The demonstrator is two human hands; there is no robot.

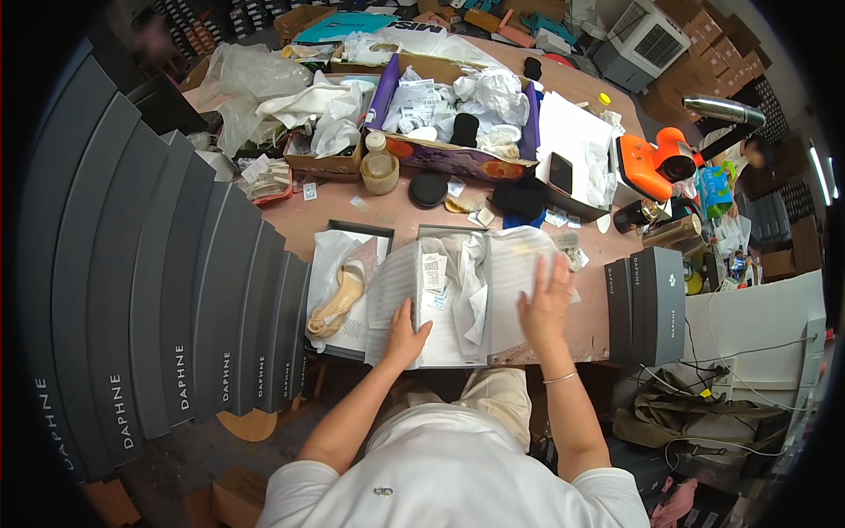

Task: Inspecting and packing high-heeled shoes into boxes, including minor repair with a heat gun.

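In front of me lies an open grey shoe box [437, 343] lined with white tissue paper [473, 295], with a small printed label [432, 272] inside. Thin white wrapping sheets [509, 282] are folded out over both its sides. My left hand [404, 340] rests on the box's left edge and the sheet there, thumb apart from the fingers. Over the right-hand sheet my right hand [547, 306] is spread, fingers pointing away from me. Just left, a second open box holds a beige shoe [337, 310] with a pinkish part, on white paper.
Tall stacks of dark grey shoe boxes [132, 264] stand at my left; a few more boxes [656, 304] are at the right. Farther back are a purple carton [458, 160] of crumpled paper, a bottle [379, 169], a phone [560, 173] and an orange device [645, 167].
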